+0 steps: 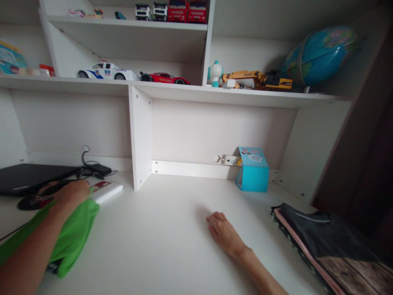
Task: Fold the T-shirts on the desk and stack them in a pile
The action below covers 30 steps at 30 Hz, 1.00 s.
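On the left, my left hand (73, 192) is closed on the upper edge of a bright green garment (78, 235), which hangs in loose folds beneath my forearm. A patch of dark patterned cloth shows under its lower edge. My right hand (222, 231) rests on the white desk (172, 233) with its fingers loosely curled together and nothing visible in them. At the right lies a stack of folded clothes (325, 241), with a dark grey top uppermost and a pink layer below.
Behind my left hand are a black laptop (27, 178), a round dark mat (37, 200), a white box (107, 191) and a black adapter (98, 169). A turquoise desk calendar (254, 176) stands at the back. Toy vehicles and a globe (322, 53) fill shelves above.
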Each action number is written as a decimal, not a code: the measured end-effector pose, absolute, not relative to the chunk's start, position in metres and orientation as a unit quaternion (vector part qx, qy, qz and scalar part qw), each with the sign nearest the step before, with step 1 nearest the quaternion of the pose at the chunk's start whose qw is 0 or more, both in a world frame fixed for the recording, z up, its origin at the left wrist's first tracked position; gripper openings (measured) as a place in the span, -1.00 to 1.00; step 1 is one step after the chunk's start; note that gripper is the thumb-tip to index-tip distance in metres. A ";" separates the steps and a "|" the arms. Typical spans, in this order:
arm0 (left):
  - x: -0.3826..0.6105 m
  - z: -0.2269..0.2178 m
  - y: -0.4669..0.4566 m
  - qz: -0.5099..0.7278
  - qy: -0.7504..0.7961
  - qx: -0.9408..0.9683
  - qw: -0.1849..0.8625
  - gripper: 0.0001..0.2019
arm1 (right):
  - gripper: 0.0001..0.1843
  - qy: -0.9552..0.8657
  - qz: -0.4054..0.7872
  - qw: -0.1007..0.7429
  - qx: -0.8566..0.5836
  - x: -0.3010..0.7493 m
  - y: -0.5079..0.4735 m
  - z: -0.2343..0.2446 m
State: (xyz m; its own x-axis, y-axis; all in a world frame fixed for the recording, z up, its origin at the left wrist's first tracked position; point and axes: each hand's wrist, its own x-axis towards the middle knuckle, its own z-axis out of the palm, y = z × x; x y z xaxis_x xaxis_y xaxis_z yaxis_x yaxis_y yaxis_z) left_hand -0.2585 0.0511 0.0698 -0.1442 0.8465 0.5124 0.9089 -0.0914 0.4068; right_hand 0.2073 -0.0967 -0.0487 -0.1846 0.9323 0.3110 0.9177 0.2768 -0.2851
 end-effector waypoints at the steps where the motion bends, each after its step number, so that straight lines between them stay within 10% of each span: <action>1: -0.248 0.078 0.044 -0.316 -0.687 -0.648 0.088 -0.84 | -0.69 -0.768 0.016 0.216 -0.603 0.207 -0.096 -0.049; 8: -0.091 0.141 -0.052 -0.585 -0.274 -0.646 0.407 -0.89 | -0.65 -0.759 0.044 0.286 -0.583 0.213 -0.092 -0.052; 12: -0.006 0.135 -0.105 -0.554 -0.115 -0.763 0.313 -0.90 | -0.50 -0.680 0.105 0.465 -0.557 0.228 -0.092 -0.044; 18: 0.051 0.066 -0.100 -0.150 -0.146 -0.974 0.084 -0.92 | -0.42 -0.531 0.287 0.622 -0.498 0.246 -0.102 -0.019; 25: 0.052 0.035 -0.078 0.018 -0.180 -0.967 -0.181 -0.77 | -0.59 -0.616 0.238 0.446 -0.605 0.252 -0.102 -0.021; 30: 0.052 0.027 -0.078 -0.014 -0.248 -0.955 -0.164 -0.46 | -0.66 -0.693 0.157 0.283 -0.644 0.261 -0.105 -0.032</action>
State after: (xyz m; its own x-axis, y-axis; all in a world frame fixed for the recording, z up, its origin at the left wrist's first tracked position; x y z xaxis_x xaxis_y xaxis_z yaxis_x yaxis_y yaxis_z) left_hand 0.0520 -0.0784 0.0272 0.8766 0.4781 -0.0543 0.4689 -0.8235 0.3194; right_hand 0.2610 -0.1052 -0.0319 -0.0111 0.9816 0.1905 0.8031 0.1222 -0.5831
